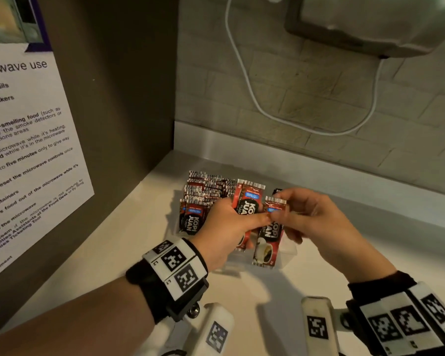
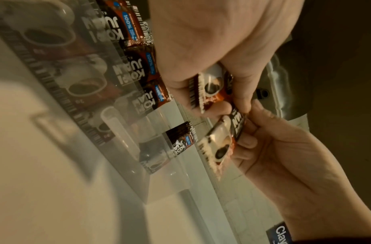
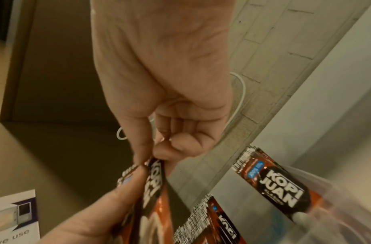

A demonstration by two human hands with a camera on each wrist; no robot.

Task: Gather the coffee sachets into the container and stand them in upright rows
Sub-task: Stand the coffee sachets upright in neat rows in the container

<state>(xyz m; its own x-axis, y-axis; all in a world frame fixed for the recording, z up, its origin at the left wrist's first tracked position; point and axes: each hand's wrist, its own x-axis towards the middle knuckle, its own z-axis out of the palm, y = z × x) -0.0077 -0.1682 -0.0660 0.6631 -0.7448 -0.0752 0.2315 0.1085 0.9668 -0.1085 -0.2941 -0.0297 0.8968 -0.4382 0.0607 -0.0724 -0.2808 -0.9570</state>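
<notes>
A clear plastic container (image 1: pixel 289 253) sits on the pale counter with several red-and-black coffee sachets (image 1: pixel 203 194) standing upright in rows in its left and far part. My left hand (image 1: pixel 229 227) grips a couple of sachets (image 1: pixel 247 206) above the container. My right hand (image 1: pixel 314 217) pinches the top of another sachet (image 1: pixel 267 240), which hangs upright beside them. In the left wrist view, the left hand (image 2: pixel 201 41) holds its sachets (image 2: pixel 209 89) and the right hand (image 2: pixel 284 156) holds the single sachet (image 2: pixel 222 145). The right wrist view has the right hand (image 3: pixel 159 82) pinching that sachet (image 3: pixel 155 180).
A dark cabinet side (image 1: pixel 108 98) with a printed microwave notice (image 1: pixel 23 150) stands close on the left. The tiled wall (image 1: pixel 319 111) with a white cable (image 1: pixel 242 73) runs behind the counter. An appliance (image 1: pixel 370 21) hangs at the upper right.
</notes>
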